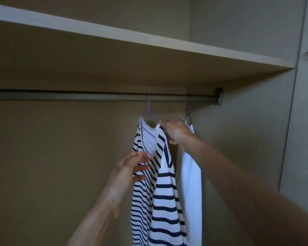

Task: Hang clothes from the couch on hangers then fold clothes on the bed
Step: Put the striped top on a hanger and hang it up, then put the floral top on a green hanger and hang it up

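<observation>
The fingers of the right hand (175,133) are curled tight, pinching the right shoulder of the striped top (164,201) at its neckline, just where the wire of the purple hanger (148,112) runs into the cloth; the fingers of the left hand (130,167) are straight and spread, holding nothing, their tips touching the front of the same top lower down and to the left; both forearms reach up from the near edge. The top hangs on the purple hanger, neck open toward the viewer, one sleeve folded forward over the front; the hanger's hook sits over the rail (69,97), right of its middle. Just right of the right hand, a white top (191,183) hangs on a dark hanger (189,114), hooked on the rail near its right end bracket; the right wrist crosses in front of it. A pale wooden shelf (114,35) spans the wardrobe above the rail.
</observation>
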### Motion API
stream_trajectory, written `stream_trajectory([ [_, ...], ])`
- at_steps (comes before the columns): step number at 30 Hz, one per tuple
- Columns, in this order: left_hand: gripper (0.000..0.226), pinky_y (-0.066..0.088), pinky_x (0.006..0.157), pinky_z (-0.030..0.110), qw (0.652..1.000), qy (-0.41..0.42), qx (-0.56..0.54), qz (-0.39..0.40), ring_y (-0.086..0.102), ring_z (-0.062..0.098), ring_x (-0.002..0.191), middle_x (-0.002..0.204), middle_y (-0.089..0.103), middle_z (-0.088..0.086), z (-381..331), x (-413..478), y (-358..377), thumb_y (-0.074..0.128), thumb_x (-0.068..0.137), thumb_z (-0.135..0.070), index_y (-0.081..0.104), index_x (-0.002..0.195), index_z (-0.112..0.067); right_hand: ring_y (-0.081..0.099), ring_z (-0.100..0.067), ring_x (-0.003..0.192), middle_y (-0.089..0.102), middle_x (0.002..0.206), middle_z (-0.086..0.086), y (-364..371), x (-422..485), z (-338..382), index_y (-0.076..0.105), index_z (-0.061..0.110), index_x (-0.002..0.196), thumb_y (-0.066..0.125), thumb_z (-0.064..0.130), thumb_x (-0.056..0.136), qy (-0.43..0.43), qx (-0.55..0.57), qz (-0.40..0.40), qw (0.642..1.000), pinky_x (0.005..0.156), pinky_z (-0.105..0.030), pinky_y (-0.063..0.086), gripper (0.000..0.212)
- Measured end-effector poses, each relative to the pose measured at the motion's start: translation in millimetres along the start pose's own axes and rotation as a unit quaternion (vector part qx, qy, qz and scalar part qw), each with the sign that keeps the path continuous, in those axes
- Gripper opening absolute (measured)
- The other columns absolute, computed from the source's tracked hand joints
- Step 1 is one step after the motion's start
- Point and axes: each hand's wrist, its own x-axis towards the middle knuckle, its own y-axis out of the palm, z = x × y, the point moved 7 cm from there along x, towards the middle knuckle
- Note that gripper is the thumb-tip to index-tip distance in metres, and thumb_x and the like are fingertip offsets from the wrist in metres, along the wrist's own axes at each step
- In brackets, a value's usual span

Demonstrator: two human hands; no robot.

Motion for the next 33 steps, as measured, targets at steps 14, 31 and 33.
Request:
stream_trajectory([
  [14, 0.033, 0.053, 0.093, 0.043, 0.985, -0.024, -0.141, 0.100, 0.071, 0.028, 0.105, 0.105, 0.077, 0.009, 48.1, -85.4, 139.7, 0.050, 0.093, -0.032, 0.071, 0.106, -0.010, 0.073, -0.017, 0.085, 0.075, 0.087, -0.001, -168.1, -180.5, -115.2, 0.072, 0.020, 0.101, 0.063, 0.029, 0.086, -0.124, 0.150, -0.165, 0.967, 0.081, -0.029, 0.055, 0.019],
  [31, 0.074, 0.059, 0.075, 0.028, 0.873, -0.046, -0.229, 0.427, 0.073, 0.022, 0.095, 0.105, 0.076, 0.012, 8.5, -437.4, 551.4, 0.082, 0.041, -0.080, 0.079, 0.090, -0.025, 0.070, -0.019, 0.099, 0.074, 0.105, -0.013, -533.3, -593.7, -214.1, 0.066, 0.000, 0.115, 0.062, 0.013, 0.090, -0.105, 0.069, -0.377, 0.918, 0.086, -0.023, 0.052, 0.029],
  [33, 0.063, 0.057, 0.077, 0.029, 0.855, -0.033, -0.227, 0.465, 0.072, 0.023, 0.098, 0.107, 0.076, 0.010, -4.2, -489.1, 601.2, 0.078, 0.049, -0.081, 0.078, 0.089, -0.032, 0.069, -0.020, 0.099, 0.074, 0.106, -0.008, -576.4, -636.6, -225.9, 0.066, 0.002, 0.116, 0.062, 0.014, 0.090, -0.086, 0.063, -0.394, 0.913, 0.087, -0.025, 0.052, 0.029],
])
